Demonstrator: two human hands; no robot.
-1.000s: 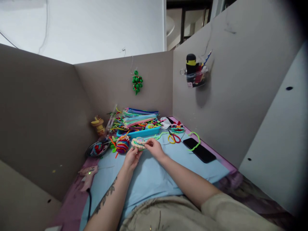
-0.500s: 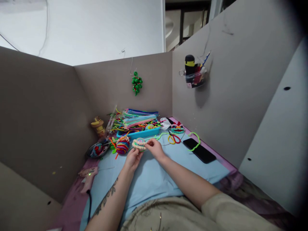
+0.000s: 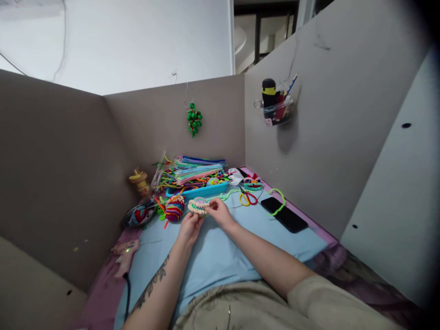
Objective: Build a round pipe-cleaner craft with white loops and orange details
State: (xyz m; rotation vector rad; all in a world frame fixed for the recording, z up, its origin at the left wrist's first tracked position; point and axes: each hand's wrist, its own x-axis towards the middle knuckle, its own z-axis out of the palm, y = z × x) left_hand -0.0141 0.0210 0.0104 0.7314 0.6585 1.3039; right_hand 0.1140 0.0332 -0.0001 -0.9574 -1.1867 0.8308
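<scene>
i am sitting at a blue mat (image 3: 220, 256) that is lying inside grey partition walls (image 3: 62, 174), with a black phone (image 3: 283, 214) resting on its right side. behind my hands a blue tray (image 3: 199, 190) is holding a heap of coloured pipe cleaners (image 3: 195, 170), and a striped ball (image 3: 174, 207) is sitting just left of them. my left hand (image 3: 189, 228) is gripping the small cream woven piece (image 3: 198, 206) from below, fingers curled shut around its near edge. my right hand (image 3: 220, 213) is pinching the piece's right edge between thumb and fingertips. the piece is hovering just above the mat, in front of the tray. red and yellow scissors (image 3: 248, 197) are lying near the phone.
</scene>
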